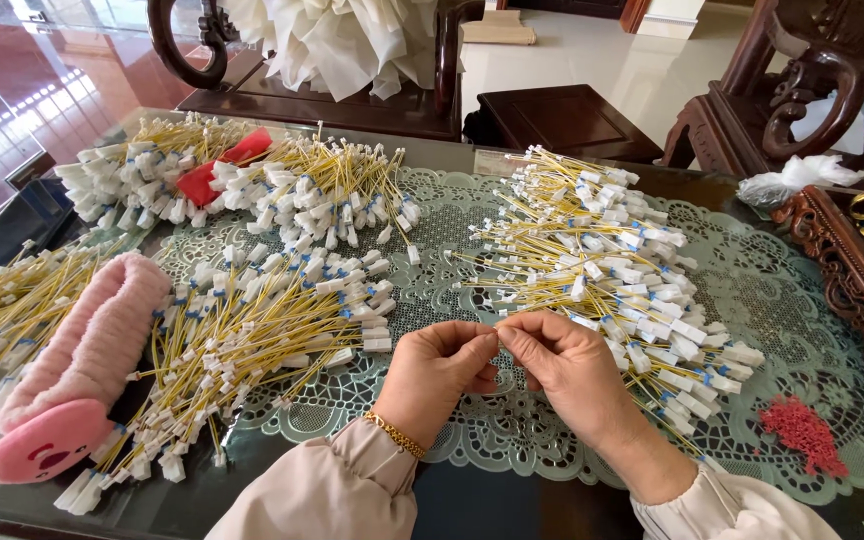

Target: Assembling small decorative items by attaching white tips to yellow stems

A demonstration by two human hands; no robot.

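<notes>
- Yellow thin wire lead (499, 326) pinched between both hands, just above the lace mat (432, 275) at counter centre.
- Left hand (437, 368) and right hand (567, 365): fingertip grip closed on it, thumbs meeting.
- Risk: small part, little purchase; could slip into the white-tipped yellow wire pile (612, 270) just beside and get lost.
- Red bead heap (802, 432) near right sleeve; a sweep would scatter it.

Bright, even daylight, sharp focus.
You get glare on the red floor (42, 70) beyond the table's (472, 500) far-left corner; shadows stay soft, edges bend slightly.
</notes>
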